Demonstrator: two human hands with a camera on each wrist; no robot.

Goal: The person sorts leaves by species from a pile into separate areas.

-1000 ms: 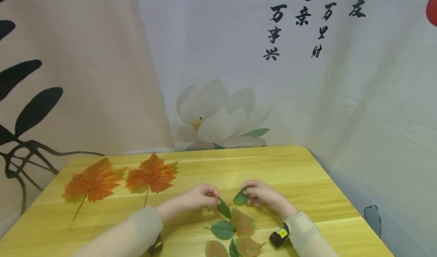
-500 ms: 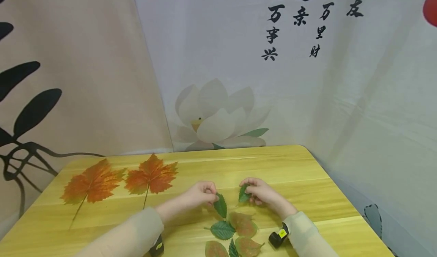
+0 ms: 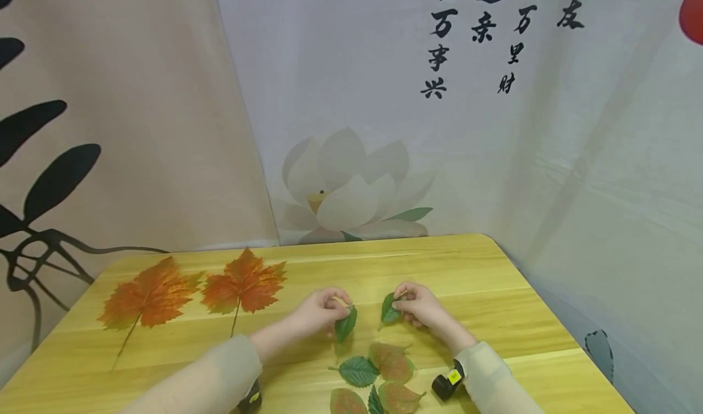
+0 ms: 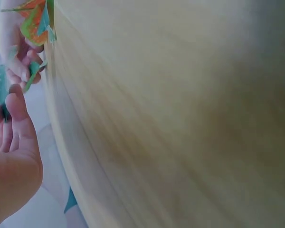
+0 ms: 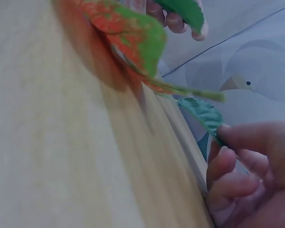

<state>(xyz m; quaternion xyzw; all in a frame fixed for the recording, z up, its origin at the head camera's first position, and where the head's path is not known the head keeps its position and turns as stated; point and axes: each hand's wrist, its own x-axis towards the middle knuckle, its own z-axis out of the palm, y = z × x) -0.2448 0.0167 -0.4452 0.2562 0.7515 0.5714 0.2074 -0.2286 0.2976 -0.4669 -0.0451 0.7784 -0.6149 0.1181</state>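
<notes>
My left hand (image 3: 323,311) pinches a small green leaf (image 3: 345,325) by its upper end, so the leaf hangs tilted from thumb and fingers. Across from it, my right hand (image 3: 421,307) pinches a second green leaf (image 3: 390,310) between thumb and fingertips; the right wrist view shows this toothed leaf (image 5: 204,113) edge-on at the fingertips. Both leaves are held apart above the table. Below them lie a green leaf (image 3: 358,371) and a red-green leaf (image 3: 392,363), close together. Nearer the front are another red-green leaf (image 3: 401,397), one more (image 3: 348,402) and a partly cut-off green leaf (image 3: 375,402).
Two orange maple leaves (image 3: 151,293) with long stems lie at the left of the yellow wooden table (image 3: 467,267). A printed cloth (image 3: 351,96) hangs behind the far edge. A black wrist camera (image 3: 447,384) sits by the right sleeve.
My left hand has moved slightly up and left with its leaf, away from the pile. The right hand has risen a little, its leaf turned more upright. The red-green leaf below has shifted.
</notes>
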